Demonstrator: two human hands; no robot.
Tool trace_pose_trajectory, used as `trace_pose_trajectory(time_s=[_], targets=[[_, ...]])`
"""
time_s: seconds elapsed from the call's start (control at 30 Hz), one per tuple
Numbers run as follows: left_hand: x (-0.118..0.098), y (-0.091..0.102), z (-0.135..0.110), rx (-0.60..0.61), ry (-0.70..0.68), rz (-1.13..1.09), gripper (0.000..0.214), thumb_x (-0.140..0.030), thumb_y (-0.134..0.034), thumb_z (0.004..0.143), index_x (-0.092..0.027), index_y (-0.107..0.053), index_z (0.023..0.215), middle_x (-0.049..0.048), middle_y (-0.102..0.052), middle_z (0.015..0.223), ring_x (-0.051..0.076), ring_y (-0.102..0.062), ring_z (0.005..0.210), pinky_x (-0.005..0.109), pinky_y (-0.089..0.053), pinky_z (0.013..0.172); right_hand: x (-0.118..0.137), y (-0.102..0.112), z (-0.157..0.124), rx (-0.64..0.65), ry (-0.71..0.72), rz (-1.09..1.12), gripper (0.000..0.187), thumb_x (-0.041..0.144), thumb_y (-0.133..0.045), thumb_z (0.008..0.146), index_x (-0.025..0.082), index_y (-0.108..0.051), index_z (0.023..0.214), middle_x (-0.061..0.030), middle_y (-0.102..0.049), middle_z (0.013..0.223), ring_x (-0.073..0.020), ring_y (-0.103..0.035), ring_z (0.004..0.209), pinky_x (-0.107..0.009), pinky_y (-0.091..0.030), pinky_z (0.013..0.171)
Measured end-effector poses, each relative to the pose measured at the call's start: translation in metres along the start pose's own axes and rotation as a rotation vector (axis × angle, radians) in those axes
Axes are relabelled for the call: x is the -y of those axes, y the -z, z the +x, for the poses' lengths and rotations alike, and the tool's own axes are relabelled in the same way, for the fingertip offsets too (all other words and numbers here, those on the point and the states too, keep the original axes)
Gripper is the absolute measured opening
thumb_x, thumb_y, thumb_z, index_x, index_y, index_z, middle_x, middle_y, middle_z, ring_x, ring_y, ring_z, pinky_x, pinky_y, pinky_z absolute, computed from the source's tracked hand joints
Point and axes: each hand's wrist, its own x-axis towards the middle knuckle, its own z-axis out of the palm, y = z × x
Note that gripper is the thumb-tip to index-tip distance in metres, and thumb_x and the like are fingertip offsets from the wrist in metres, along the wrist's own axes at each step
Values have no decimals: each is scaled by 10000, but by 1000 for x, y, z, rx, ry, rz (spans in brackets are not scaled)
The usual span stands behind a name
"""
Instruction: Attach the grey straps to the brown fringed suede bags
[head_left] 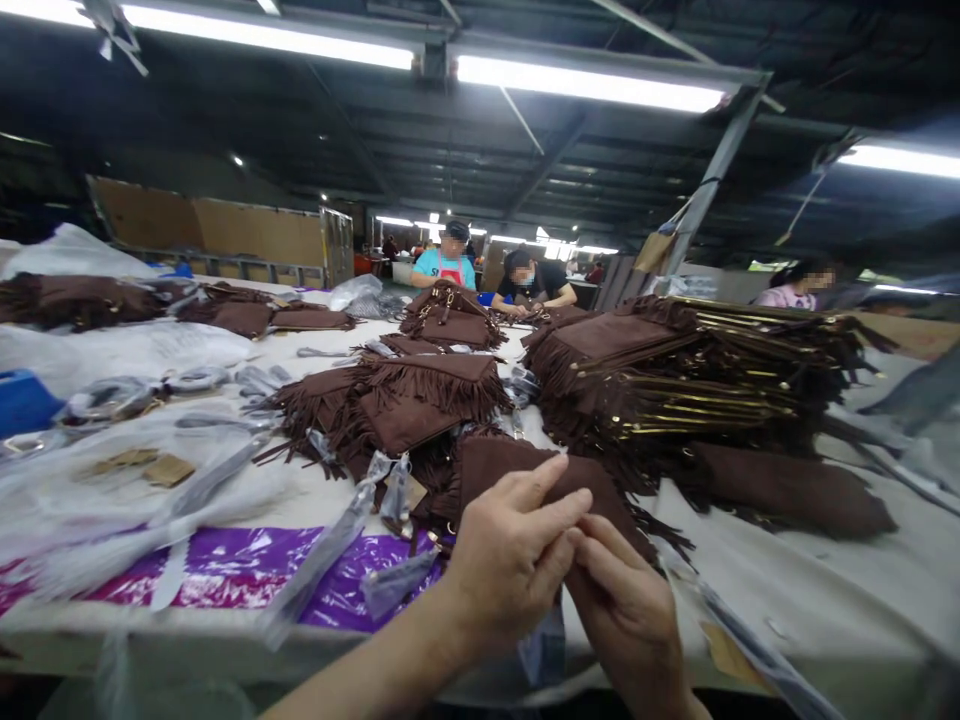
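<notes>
My left hand (517,555) and my right hand (626,605) meet at the table's near edge, fingers pinched together over a brown suede fringed bag (525,465). What they pinch is too small to make out. A clear plastic sleeve (544,650) hangs just below my left hand. More brown fringed bags lie in a pile (420,400) just beyond, and a tall stack with gold zips (697,380) rises to the right.
Clear plastic sleeves (330,550) and a purple plastic sheet (225,570) lie at the left on the white table (825,590). Several other people (450,262) work at the far end. A blue bin (22,400) sits far left.
</notes>
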Motion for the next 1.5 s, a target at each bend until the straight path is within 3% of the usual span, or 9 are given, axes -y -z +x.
trace_pose_trajectory(time_s=[0.13, 0.3, 0.5, 0.63, 0.8, 1.0, 1.13, 1.33, 1.5], targets=[[23, 8, 17, 316, -10, -118, 457, -312, -477, 974, -227, -457, 1422, 85, -563, 1382, 207, -512, 1255, 361, -429, 1059, -18, 25, -1, -17, -191, 35, 105, 205, -605, 914, 245, -702, 914, -8, -710, 833, -142, -667, 728, -191, -535, 654], [80, -18, -11, 616, 35, 349, 727, -343, -764, 754, -144, -453, 1379, 188, -482, 1431, 356, -388, 1356, 560, -324, 1101, -51, 55, -31, -74, -365, 102, 91, 288, -615, 915, 240, -691, 902, 7, -660, 695, -156, -640, 669, -234, -536, 646], [102, -39, -24, 674, -26, 465, 215, -84, -408, 926, -106, -561, 1075, 197, -587, 1281, 288, -549, 1217, 393, -469, 957, -54, 69, -41, -48, -639, 393, 210, 404, -621, 906, 208, -664, 842, 26, -536, 586, -118, -492, 472, -221, -428, 431], [105, -21, 8, 577, 214, 330, 170, -127, -366, 951, -168, -529, 930, 63, -658, 840, 208, -645, 791, 291, -478, 717, -51, 65, -37, 99, -721, 328, 223, 411, -631, 880, 199, -689, 839, 13, -583, 636, -113, -491, 487, -213, -397, 428], [105, -2, 36, 390, 292, 90, 159, -216, -354, 972, -198, -494, 897, 8, -590, 784, 169, -557, 721, 271, -408, 692, -53, 45, -24, 396, -587, 189, 193, 306, -566, 893, 215, -636, 738, 26, -588, 676, -146, -557, 664, -231, -439, 614], [112, -13, 18, 345, 459, -104, 199, -265, -365, 944, -198, -454, 779, -39, -453, 690, 139, -443, 673, 253, -358, 657, -58, 5, -11, 383, -606, 273, 169, 268, -525, 895, 210, -584, 747, -35, -665, 942, -210, -609, 968, -307, -444, 867], [127, -26, 4, 245, 621, -271, 195, -269, -375, 915, -184, -476, 772, -24, -478, 744, 146, -465, 741, 247, -384, 683, -61, -17, -11, 405, -566, 215, 187, 221, -502, 887, 216, -554, 707, -28, -643, 785, -254, -609, 1067, -375, -424, 948], [132, -28, -2, 197, 642, -298, 185, -267, -385, 908, -183, -500, 790, -21, -494, 758, 148, -470, 760, 243, -398, 706, -63, -12, -41, 546, -477, 96, 191, 145, -464, 900, 225, -596, 787, -91, -696, 1151, -244, -537, 1263, -361, -457, 987], [126, -24, 2, 267, 595, -180, 179, -217, -368, 919, -187, -489, 791, -11, -525, 767, 153, -501, 756, 257, -422, 709, -64, -12, -68, 720, -346, 21, 375, 64, -421, 867, 219, -589, 1164, -100, -543, 1421, -202, -540, 1271, -308, -490, 983]])
